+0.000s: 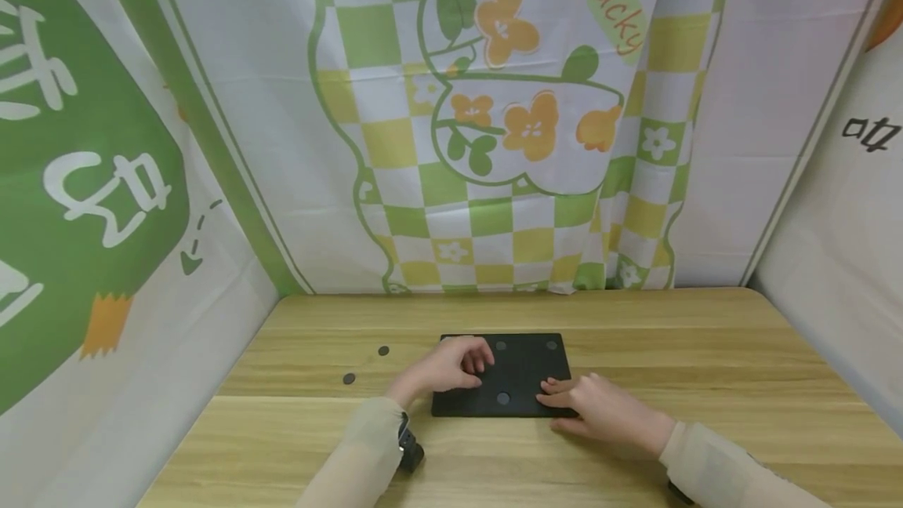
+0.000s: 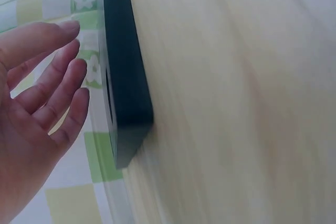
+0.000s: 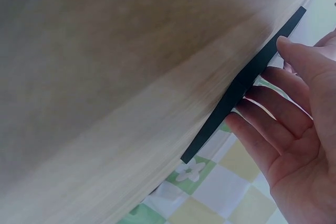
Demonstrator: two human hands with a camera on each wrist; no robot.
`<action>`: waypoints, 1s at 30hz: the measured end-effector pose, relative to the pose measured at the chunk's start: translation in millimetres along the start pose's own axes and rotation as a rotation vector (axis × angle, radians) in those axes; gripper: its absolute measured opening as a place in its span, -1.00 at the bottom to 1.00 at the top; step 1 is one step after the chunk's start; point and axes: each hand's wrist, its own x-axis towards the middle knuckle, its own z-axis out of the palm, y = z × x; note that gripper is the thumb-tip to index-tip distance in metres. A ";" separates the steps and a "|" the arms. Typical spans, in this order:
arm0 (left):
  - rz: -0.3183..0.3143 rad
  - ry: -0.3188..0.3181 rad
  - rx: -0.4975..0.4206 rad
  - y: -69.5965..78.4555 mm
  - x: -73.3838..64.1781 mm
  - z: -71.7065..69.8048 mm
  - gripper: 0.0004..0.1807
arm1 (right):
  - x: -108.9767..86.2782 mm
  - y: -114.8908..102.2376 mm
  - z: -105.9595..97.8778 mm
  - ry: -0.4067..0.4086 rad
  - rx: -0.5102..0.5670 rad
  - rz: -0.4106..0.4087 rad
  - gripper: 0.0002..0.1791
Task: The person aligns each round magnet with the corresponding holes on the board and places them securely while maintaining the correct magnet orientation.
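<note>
A flat black rectangular board [image 1: 525, 371] lies on the table, with several small round grey discs, such as this disc [image 1: 503, 398], on its top. Over the board's left part hovers my left hand [image 1: 451, 367], fingers loosely bent and nothing between them. The left wrist view shows that hand [image 2: 44, 87] beside the board's dark edge [image 2: 126, 61], thumb apart from the fingers. My right hand [image 1: 600, 406] rests at the board's front right corner, fingertips on its top and thumb near the front edge. In the right wrist view its fingers [image 3: 273, 108] spread along the board's side [image 3: 244, 82].
Two loose grey discs, one farther back [image 1: 384, 350] and another nearer disc [image 1: 349, 379], lie on the wooden table [image 1: 282, 445] left of the board. A patterned cloth [image 1: 395, 139] hangs behind the table, and printed cloth walls stand at both sides.
</note>
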 end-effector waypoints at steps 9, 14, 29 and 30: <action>0.006 0.094 0.005 -10.9 -17.5 -14.3 -0.77 | 0.4 0.2 -1.3 0.004 0.010 -0.004 -0.57; -0.010 0.141 0.012 -15.7 -28.4 -20.5 -0.80 | 0.0 -0.3 -2.5 -0.001 0.014 0.006 -0.57; -0.044 0.265 0.097 -37.6 -53.0 -34.6 -0.84 | 0.7 1.3 -1.1 0.016 0.008 -0.014 -0.57; -0.039 0.269 0.100 -39.0 -54.2 -35.3 -0.84 | 0.7 1.1 -1.2 0.018 0.007 -0.017 -0.57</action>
